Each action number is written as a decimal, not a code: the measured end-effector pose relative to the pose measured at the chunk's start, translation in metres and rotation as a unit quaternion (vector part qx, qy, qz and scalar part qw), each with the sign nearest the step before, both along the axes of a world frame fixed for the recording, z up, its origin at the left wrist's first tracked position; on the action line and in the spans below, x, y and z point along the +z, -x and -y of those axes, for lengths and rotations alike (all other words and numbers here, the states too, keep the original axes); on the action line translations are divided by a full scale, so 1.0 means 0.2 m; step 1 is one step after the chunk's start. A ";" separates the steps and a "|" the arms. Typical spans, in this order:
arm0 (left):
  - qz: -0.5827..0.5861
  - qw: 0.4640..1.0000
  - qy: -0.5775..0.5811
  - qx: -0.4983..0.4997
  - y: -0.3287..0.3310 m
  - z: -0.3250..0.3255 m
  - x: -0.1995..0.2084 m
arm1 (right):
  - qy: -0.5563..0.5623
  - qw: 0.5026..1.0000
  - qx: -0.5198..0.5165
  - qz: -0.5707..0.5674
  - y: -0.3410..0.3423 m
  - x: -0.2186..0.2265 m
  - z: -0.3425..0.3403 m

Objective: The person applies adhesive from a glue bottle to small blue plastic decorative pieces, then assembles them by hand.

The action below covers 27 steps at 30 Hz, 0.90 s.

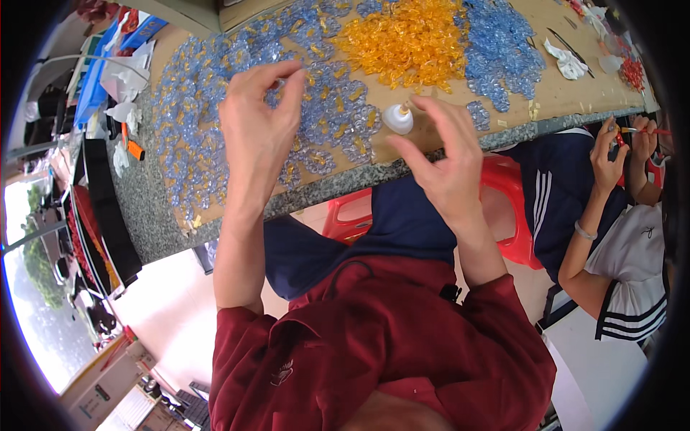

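Over the spread of clear blue pieces with yellow bits (334,108), my left hand (259,118) hovers with thumb and forefinger brought together in a pinch. Whatever lies between those fingertips, if anything, is too small to make out. My right hand (453,147) is open near the table's front edge, thumb and forefinger spread apart on either side of a small white squeeze bottle (397,121) with a narrow tip. No clear grip on the bottle shows. Beyond it lie a heap of orange-yellow pieces (406,43) and a heap of plain blue pieces (499,57).
Brown board covers the stone-edged table (147,230). Tweezers (571,50) and crumpled tissue (566,61) lie at the far right. An orange-handled tool (134,149) and a blue bin (97,79) are at left. A co-worker's hands (611,154) hold small red items at right.
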<state>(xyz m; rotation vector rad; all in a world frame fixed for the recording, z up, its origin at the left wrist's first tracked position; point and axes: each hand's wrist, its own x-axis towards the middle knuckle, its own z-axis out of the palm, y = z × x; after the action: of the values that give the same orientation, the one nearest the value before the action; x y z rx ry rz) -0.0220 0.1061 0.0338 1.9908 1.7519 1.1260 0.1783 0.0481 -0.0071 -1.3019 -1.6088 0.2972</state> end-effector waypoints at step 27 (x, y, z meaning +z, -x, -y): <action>-0.189 0.958 0.103 -0.187 -0.20 -0.63 0.09 | -0.037 0.997 0.040 -0.052 0.02 -0.11 -0.04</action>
<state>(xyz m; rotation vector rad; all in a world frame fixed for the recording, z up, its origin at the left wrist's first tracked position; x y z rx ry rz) 0.0179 0.2317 0.0525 2.3783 1.4759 0.4455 0.1747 0.0566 -0.0301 -1.1490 -1.5717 0.3467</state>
